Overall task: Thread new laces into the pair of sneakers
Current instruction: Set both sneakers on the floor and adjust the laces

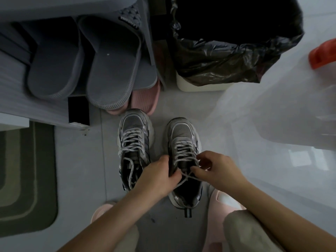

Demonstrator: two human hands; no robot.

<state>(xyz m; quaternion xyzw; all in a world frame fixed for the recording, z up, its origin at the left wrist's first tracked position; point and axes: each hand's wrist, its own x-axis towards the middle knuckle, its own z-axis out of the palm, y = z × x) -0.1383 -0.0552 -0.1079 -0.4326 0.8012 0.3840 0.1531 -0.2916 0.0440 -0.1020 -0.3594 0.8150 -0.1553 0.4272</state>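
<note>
Two grey and white sneakers stand side by side on the pale floor, toes pointing away from me. The left sneaker has whitish laces through its eyelets, with loose ends lying in its opening. The right sneaker is laced too. My left hand grips the right sneaker's near left side at the collar and pinches a lace end. My right hand pinches the other end of the lace over the shoe's opening. The two ends cross between my hands.
A grey shoe rack at the upper left holds grey slippers, with pink slippers below. A bin with a black bag stands behind the sneakers. A green mat lies at the left. My knees and pink slippers are at the bottom.
</note>
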